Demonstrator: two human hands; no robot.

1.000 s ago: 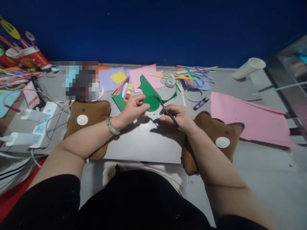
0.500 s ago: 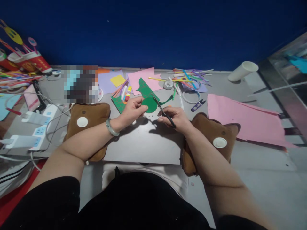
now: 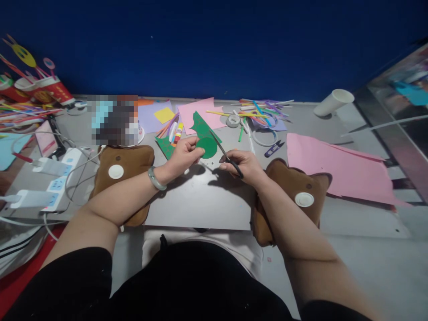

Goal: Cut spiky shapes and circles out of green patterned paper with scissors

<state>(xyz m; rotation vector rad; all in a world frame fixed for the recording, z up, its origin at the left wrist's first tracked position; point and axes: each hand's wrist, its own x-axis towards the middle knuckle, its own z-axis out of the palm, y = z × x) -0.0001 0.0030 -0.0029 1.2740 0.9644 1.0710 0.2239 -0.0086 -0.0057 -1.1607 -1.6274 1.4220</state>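
Between its thumb and fingers my left hand [image 3: 187,154] pinches a round green paper disc [image 3: 207,148] with a smooth edge. My right hand [image 3: 243,165] is closed around the handles of dark scissors [image 3: 224,152], whose blades point up and left past the disc's right edge. Behind them lies a green paper scrap [image 3: 201,124] with curved bites along its edge. Another green patterned paper piece [image 3: 162,145] shows partly behind my left hand. Tiny bits lie on the table under the disc.
Brown cushions [image 3: 142,154] [image 3: 282,178] lie under both forearms. A glue stick [image 3: 178,133], tape roll [image 3: 233,120], thread snips [image 3: 274,148] and several pipe cleaners [image 3: 264,107] are behind. Pink sheets [image 3: 337,171] and a paper cup [image 3: 334,102] stand right; a power strip [image 3: 63,180] left.
The narrow green strip that hung at the right of the scissors is no longer seen there. The disc now shows a full rounded right edge, slightly apart from the blades. The view has shifted a little.
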